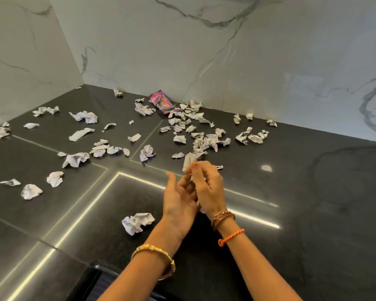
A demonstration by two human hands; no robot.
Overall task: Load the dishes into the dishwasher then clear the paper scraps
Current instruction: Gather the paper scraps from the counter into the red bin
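1. The right hand (206, 187) pinches a crumpled paper scrap (188, 160) between its fingertips, above the middle of the black worktop (313, 192).
2. The left hand (178, 198) is cupped, palm up and fingers loosely curled, touching the right hand just beneath the scrap; it grips nothing that can be seen.
3. The scrap is white, creased, faintly printed, its long axis running away from the person.
4. The remaining paper scraps (195, 127) lie scattered beyond and left of both hands, thickest toward the back edge near a pink wrapper (161, 101); one wad (137, 222) lies nearest, by the left wrist.
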